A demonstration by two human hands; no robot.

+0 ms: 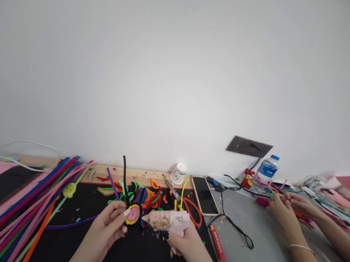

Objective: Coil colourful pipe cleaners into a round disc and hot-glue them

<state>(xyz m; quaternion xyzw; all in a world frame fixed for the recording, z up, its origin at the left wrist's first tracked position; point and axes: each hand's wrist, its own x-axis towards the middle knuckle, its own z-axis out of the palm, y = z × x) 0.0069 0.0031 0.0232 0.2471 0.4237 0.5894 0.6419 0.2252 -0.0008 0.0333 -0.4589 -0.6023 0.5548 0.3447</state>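
Note:
Pinched in my left hand [109, 223] is a round pipe-cleaner coil [133, 214], pink in the middle with yellow and black rings around it. A black pipe-cleaner end [124, 175] sticks up from that hand. My right hand [185, 242] is wrapped round a pale pink glue gun [170, 221] with a lumpy, decorated front. Its nozzle points left and is close to the coil's right edge; whether they touch I cannot tell. Behind both hands lies a heap of bent, coloured pipe-cleaner pieces [146, 196] on the black mat [146, 255].
Long pipe cleaners [38, 206] lie bundled at the left. Orange-handled scissors [194, 212], a phone [205, 196], a paper cup [178, 174] and a red box cutter [218, 243] are nearby. A black cable [239, 229] crosses the grey table. Another person's hands [286, 205] work at the right, near a water bottle [267, 169].

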